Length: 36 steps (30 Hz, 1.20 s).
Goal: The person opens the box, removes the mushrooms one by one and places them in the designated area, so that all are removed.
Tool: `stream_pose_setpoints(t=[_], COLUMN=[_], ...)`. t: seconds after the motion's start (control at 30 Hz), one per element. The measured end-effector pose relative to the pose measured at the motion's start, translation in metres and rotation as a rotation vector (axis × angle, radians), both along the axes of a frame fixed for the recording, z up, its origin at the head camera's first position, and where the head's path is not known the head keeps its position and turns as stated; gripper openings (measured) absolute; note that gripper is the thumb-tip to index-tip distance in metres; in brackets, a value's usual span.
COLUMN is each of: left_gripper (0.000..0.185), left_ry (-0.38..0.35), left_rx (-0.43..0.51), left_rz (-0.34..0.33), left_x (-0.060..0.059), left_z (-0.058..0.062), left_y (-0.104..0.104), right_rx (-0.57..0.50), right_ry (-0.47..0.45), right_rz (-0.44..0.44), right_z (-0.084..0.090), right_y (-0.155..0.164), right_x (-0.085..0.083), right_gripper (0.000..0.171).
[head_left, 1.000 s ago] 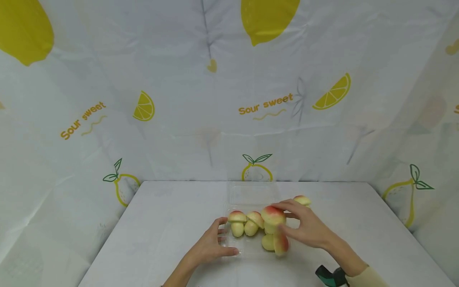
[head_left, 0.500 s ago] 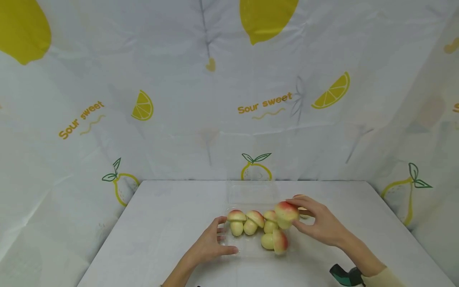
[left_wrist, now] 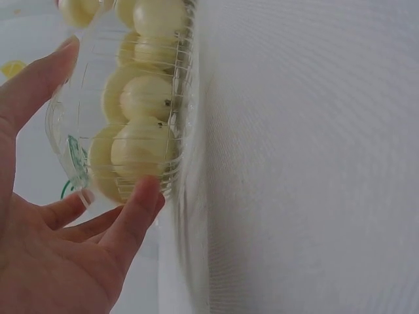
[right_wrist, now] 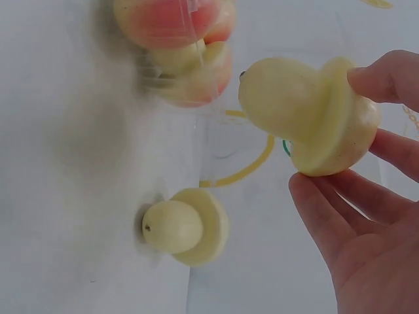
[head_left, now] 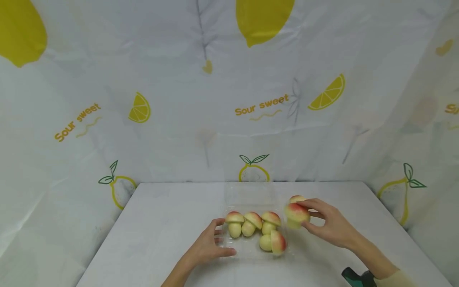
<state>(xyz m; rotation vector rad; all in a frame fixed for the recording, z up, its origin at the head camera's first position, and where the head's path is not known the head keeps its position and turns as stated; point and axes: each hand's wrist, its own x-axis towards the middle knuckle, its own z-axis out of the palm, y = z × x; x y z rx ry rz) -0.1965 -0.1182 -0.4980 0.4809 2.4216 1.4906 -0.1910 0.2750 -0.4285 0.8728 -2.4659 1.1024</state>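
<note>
My right hand (head_left: 333, 225) pinches a mushroom-shaped piece, a toy mushroom (head_left: 297, 215) with a cream stem and a red-tinged cap, between thumb and fingertips. It hangs just right of a clear plastic box (head_left: 244, 250). In the right wrist view, the held mushroom's stem points left, away from the palm. Several like mushrooms lie in the box: a row along the back and one sideways mushroom (head_left: 273, 242) at front right. My left hand (head_left: 207, 244) spans the box's left end, thumb at the front, fingers behind. In the left wrist view, fingertips (left_wrist: 145, 190) press its ribbed wall.
Another mushroom (right_wrist: 173, 227) stands on the table right of the box, partly hidden behind the held one in the head view. The box's clear lid (head_left: 249, 194) is raised at the back. A white cloth with lemon prints (head_left: 186, 151) hangs behind the white table (head_left: 168, 215).
My right hand has carried its mushroom rightward from over the box to beside it, uncovering the back right mushroom. My left hand stays at the box's left end.
</note>
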Motion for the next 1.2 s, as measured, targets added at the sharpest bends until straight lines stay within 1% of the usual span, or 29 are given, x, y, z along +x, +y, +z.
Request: stream_pose_setpoints(t=[0.27,0.47,0.67,0.77,0.93,1.03,1.2], left_gripper=[0.094,0.093,0.096,0.095,0.093,0.093,0.094], left_ry=[0.002,0.006,-0.014,-0.010,0.001,-0.001,-0.006], left_rx=[-0.011,-0.013,0.013,0.022,0.018,0.018,0.013], left_rz=[-0.012,-0.018,-0.032,-0.041,-0.035,-0.030,-0.019], left_x=[-0.002,-0.002,-0.002,-0.002,-0.002,-0.002,-0.002], left_z=[0.001,0.001,-0.001,-0.002,-0.002,-0.001,0.000], left_y=[-0.002,-0.004,-0.004,-0.003,-0.002,-0.002,-0.002], right_rx=[-0.007,-0.001,-0.026,-0.040,-0.059,-0.076,-0.056], right_ry=[0.000,0.026,0.047,0.067,0.089,0.087,0.068], right_rz=[-0.059,-0.085,-0.112,-0.121,-0.145,-0.152,-0.186], right_z=[-0.007,-0.008,-0.011,-0.012,-0.013,-0.012,-0.010], right_y=[0.017,0.027,0.038,0.044,0.053,0.058,0.060], right_x=[0.000,-0.003,-0.007,-0.010,-0.016,-0.019,-0.024], right_gripper=[0.050,0.050,0.048,0.048,0.050,0.051,0.048])
